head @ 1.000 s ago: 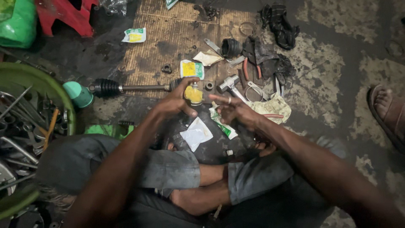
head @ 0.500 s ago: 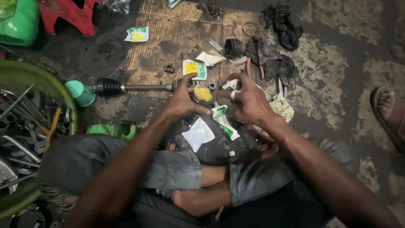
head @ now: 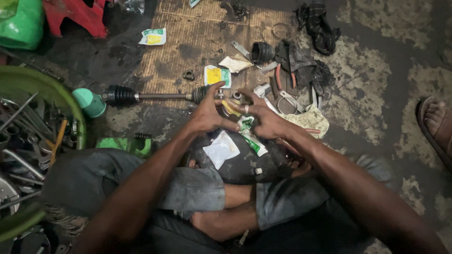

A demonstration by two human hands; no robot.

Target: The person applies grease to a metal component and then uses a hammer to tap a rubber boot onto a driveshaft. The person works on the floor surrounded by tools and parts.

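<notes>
I sit cross-legged on the floor. A drive axle shaft (head: 160, 96) with a black ribbed boot lies in front of me, running left to right. My left hand (head: 209, 113) grips its near joint end, where yellow grease shows. My right hand (head: 261, 117), wearing a ring, is beside it with fingers spread, its fingertips at the same greasy joint. A green and white grease sachet (head: 248, 136) lies just under both hands.
A green basin (head: 28, 141) of wrenches stands at the left beside a teal cap (head: 89, 102). Sachets (head: 217, 75), pliers, clamps, a black rubber boot (head: 262, 51) and rags (head: 320, 21) litter the mat ahead. Another person's sandalled foot (head: 435, 127) is at the right.
My right hand moved from pointing near the joint to closing in on it, then spread its fingers. My left hand has stayed on the joint end.
</notes>
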